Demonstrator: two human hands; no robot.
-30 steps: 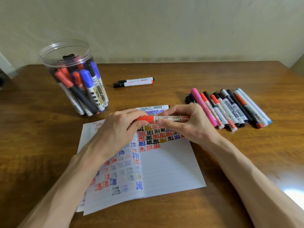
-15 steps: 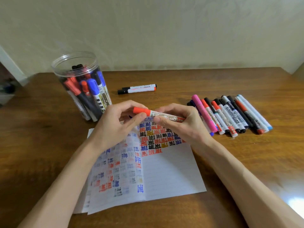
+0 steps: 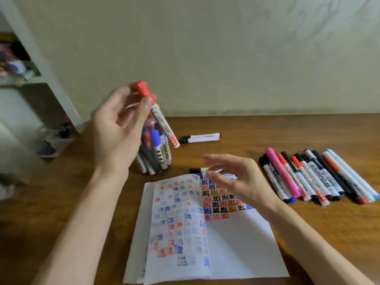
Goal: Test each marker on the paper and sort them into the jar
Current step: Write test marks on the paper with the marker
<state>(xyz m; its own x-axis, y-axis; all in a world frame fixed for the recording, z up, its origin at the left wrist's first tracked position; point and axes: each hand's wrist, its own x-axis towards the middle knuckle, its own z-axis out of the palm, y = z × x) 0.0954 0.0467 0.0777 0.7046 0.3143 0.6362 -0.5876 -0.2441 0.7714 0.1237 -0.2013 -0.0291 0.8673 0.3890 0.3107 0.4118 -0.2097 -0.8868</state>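
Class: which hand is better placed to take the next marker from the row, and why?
Right. The right hand is empty near the marker row; the left hand holds the red-capped marker by the jar.

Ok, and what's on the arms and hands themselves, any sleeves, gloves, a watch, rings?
Nothing worn shows. The left hand and right hand are bare, no gloves; the left forearm and right forearm are uncovered to the frame's edge, with no sleeve, watch or band at either wrist. No ring can be made out, though the fingers are blurred.
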